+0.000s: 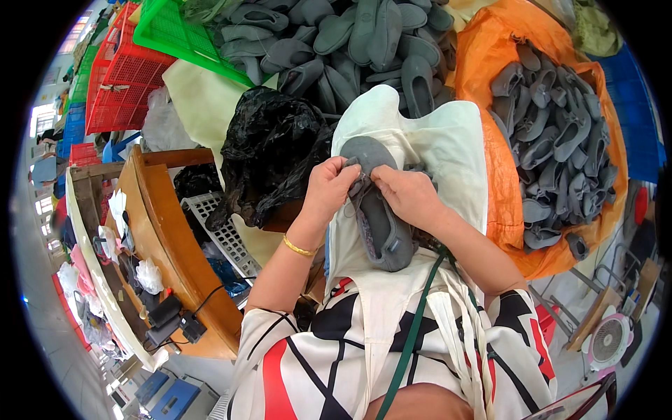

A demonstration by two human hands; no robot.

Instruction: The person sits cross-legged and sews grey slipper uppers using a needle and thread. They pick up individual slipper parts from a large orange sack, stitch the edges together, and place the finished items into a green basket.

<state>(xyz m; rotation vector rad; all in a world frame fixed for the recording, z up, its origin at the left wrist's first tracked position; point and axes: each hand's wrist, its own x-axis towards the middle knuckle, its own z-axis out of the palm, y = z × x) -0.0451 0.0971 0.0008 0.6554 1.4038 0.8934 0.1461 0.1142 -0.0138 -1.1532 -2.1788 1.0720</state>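
Observation:
A grey fabric shoe (393, 246) lies over my lap on a white apron (455, 150), its rounded toe pointing away and its opening facing up. My left hand (326, 190) is closed, with thumb and fingertips pinching the front edge of the opening on the left. My right hand (408, 196) pinches at the same edge from the right, fingertips close to the left ones. Exactly what small bit the fingertips grip is hidden. Part of another dark grey item shows under my right hand, mostly covered.
Ahead lies a big heap of grey shoes (336, 35) beside a green crate (185, 42). An orange sack (500, 203) full of grey shoes stands at right. Left are a black plastic bag (269, 150), a white crate (222, 231) and a wooden table (164, 238). A fan (607, 339) sits lower right.

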